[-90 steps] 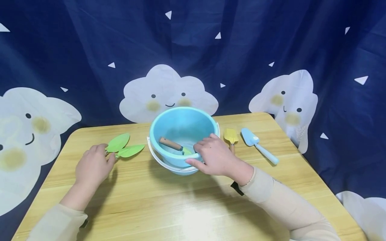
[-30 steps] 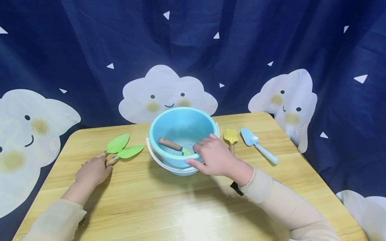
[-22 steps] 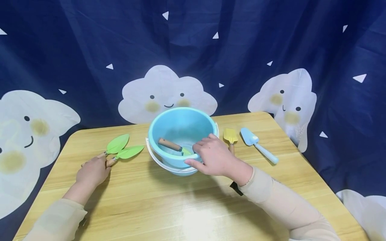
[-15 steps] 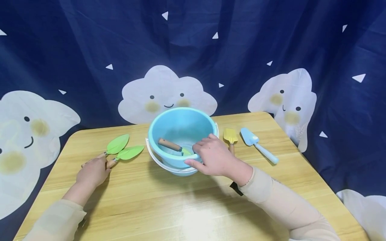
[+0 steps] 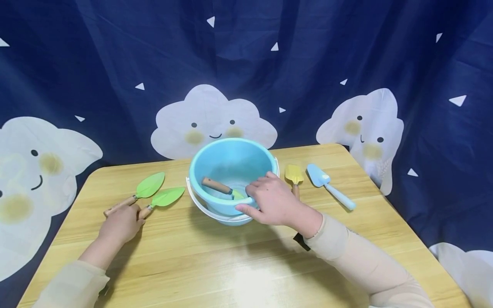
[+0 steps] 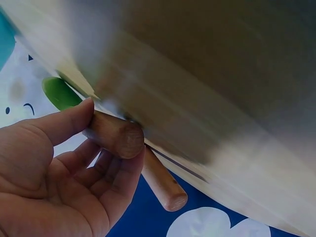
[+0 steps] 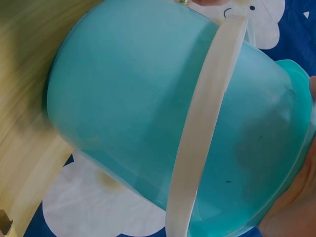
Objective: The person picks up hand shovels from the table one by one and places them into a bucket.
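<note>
Two small trowels with green leaf-shaped blades lie at the table's left. My left hand [image 5: 121,224] pinches the wooden handle [image 6: 116,136] of the nearer green trowel [image 5: 168,196] between thumb and fingers. The farther green trowel [image 5: 150,185] lies beside it, its handle [image 6: 163,182] showing behind my fingers in the left wrist view. At the table's middle stands a light-blue bucket [image 5: 221,208] with a white handle [image 7: 202,128]. My right hand [image 5: 275,201] grips its near right rim, thumb outside. Inside the bucket rests another tool [image 5: 217,185] with a wooden handle and green head, partly hidden.
Right of the bucket lie a yellow shovel [image 5: 294,174], its handle partly behind my right hand, and a light-blue trowel [image 5: 339,196]. The wooden table [image 5: 185,265] ends at a dark blue curtain [image 5: 246,51] with printed clouds.
My left hand has drawn back from beside the green blades onto the handles and now pinches the nearer trowel's handle, which has shifted slightly. The right hand keeps holding the bucket rim.
</note>
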A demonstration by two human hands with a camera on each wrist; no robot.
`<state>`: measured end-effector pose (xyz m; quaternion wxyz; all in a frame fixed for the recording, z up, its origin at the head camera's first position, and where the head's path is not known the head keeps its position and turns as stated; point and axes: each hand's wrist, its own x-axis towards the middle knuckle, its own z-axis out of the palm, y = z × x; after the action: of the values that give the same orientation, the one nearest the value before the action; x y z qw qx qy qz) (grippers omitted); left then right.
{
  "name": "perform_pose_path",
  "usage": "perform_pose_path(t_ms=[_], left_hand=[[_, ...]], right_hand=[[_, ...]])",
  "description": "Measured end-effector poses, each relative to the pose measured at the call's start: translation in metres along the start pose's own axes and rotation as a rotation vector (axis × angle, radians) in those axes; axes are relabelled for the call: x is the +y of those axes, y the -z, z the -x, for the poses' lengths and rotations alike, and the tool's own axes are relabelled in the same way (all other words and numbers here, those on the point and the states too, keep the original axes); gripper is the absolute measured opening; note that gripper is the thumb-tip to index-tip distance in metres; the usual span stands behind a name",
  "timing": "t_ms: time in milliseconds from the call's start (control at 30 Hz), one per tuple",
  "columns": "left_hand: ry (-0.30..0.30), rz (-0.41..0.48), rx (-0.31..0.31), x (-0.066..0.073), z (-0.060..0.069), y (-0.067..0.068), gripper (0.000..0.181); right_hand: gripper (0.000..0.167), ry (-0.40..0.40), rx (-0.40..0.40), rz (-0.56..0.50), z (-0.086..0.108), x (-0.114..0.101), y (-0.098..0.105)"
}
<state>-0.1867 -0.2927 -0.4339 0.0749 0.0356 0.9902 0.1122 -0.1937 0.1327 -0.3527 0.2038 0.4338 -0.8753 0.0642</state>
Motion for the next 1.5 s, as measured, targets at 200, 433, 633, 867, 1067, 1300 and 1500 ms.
perform_pose_path(t_ms=[200,433,633,867,1067,1300,1500], left_hand=[[-0.003,0.025,0.009,0.004,0.004,0.001,0.025],[-0.05,0.016,0.09,0.005,0.007,0.005,0.018],[-0.079,0.03,0.153,0.011,0.013,0.012,0.016],[-0.121,-0.004,0.23,0.027,0.018,0.02,0.022],[-0.147,-0.024,0.241,0.037,0.016,0.03,0.016],[-0.173,-0.024,0.254,0.039,0.017,0.043,0.016],[-0.209,-0.045,0.247,0.043,0.019,0.054,0.015]], right_hand=[[0.056,0.004,0.002,0.001,0.0,0.0,0.0],[0.057,0.007,0.006,0.002,0.0,0.0,-0.001],[0.059,0.005,0.006,0.003,0.0,0.0,-0.001],[0.057,0.004,0.002,0.001,0.0,0.0,0.0],[0.057,0.0,-0.002,-0.002,0.001,0.001,0.0],[0.057,0.006,0.002,-0.004,0.0,0.001,0.0],[0.057,0.002,-0.005,-0.003,0.0,0.001,-0.001]])
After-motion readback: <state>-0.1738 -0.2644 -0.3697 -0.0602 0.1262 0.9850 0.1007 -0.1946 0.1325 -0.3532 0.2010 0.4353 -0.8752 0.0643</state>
